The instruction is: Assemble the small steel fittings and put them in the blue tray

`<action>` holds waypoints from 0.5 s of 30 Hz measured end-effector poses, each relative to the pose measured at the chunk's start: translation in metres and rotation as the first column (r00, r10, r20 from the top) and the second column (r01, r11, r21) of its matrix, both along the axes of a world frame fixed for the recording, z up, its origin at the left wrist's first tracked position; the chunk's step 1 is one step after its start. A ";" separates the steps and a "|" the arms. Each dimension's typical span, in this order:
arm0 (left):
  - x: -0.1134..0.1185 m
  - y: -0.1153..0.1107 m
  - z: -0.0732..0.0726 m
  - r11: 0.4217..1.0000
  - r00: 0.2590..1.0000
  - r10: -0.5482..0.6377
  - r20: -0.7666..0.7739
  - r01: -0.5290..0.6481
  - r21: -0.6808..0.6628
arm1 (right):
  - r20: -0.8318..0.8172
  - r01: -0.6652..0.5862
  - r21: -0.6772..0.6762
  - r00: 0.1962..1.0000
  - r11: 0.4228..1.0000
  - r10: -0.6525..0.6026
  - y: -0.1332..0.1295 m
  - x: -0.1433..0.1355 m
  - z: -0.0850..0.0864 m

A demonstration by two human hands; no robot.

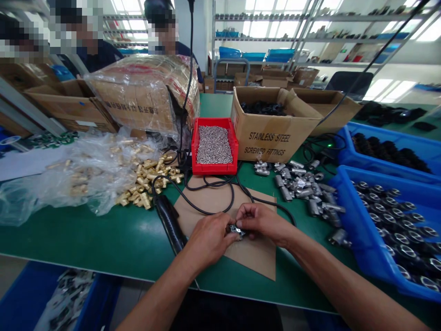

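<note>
Above a flat piece of cardboard (pixel 257 259), my left hand (pixel 212 236) is closed on a small shiny metal fitting (pixel 236 230). My right hand (pixel 262 222) meets it from the other side, its thumb and forefinger pinched at the fitting's top edge. Whether those fingertips hold a separate small part is hidden. A black corded power screwdriver (pixel 168 223) lies left of the cardboard, close to my left forearm. Behind my hands stands a red bin (pixel 235 149) full of tiny metal pieces. Several silver metal fittings (pixel 299 184) lie loose to the right.
Brass fittings (pixel 146 181) spill from clear plastic bags (pixel 72 170) at left. Black cables (pixel 206 184) loop over the cardboard. Blue bins (pixel 347 220) with black-and-silver parts stand at right. A cardboard box (pixel 275 138) is behind the red bin. People (pixel 165 37) are across the table.
</note>
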State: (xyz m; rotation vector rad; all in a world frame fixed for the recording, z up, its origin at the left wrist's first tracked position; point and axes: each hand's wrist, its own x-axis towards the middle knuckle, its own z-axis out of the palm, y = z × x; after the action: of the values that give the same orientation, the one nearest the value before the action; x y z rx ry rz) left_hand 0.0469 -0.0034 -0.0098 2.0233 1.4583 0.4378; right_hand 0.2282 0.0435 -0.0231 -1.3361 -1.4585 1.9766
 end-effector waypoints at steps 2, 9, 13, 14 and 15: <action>0.000 0.000 0.001 1.000 1.000 -0.004 0.000 0.004 0.000 | -0.011 0.006 -0.004 1.000 1.000 -0.006 -0.002 0.001 -0.002; 0.000 -0.001 0.001 1.000 1.000 -0.006 0.022 0.006 -0.008 | 0.187 -0.168 0.357 0.977 0.919 0.105 0.033 0.003 0.010; 0.001 0.000 0.000 0.999 0.999 0.022 0.044 -0.021 -0.032 | 0.471 -0.326 0.791 0.865 0.519 -0.175 0.086 -0.035 0.035; 0.001 0.000 -0.001 0.999 0.998 0.029 0.050 -0.027 -0.040 | 0.530 -0.395 0.801 0.817 0.450 -0.225 0.100 -0.048 0.041; 0.001 0.000 -0.001 0.998 0.998 0.033 0.056 -0.030 -0.049 | 0.589 -0.463 0.783 0.766 0.415 -0.257 0.113 -0.061 0.045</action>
State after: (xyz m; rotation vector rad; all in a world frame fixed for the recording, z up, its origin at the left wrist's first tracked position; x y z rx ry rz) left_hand 0.0481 -0.0036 -0.0108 1.9370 1.4543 0.4651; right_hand 0.1669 0.1566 0.0223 -1.3384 -2.4462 0.3279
